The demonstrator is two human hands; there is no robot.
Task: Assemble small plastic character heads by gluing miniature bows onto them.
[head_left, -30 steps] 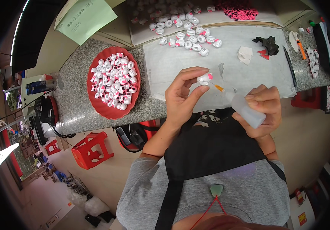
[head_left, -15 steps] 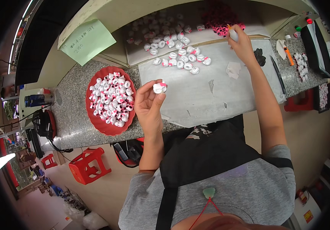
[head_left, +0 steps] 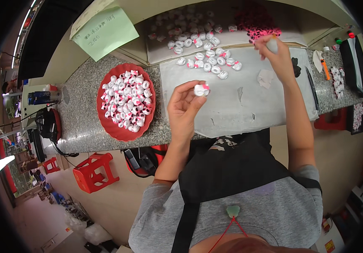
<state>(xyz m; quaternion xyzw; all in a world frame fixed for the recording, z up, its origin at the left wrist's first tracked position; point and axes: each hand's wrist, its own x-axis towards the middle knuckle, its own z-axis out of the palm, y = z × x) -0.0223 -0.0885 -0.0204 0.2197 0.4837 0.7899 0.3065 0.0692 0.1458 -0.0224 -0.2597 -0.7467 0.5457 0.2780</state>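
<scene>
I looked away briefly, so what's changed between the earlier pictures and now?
The right hand, still holding the bottle, has moved forward from the left hand to the near edge of the pink pile. The left hand has shifted slightly left, keeping its white piece. The red dish of pieces looks unchanged.

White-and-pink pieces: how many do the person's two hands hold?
1 piece, pinched in the left hand. The right hand holds a white bottle; its grip could hide another.
</scene>
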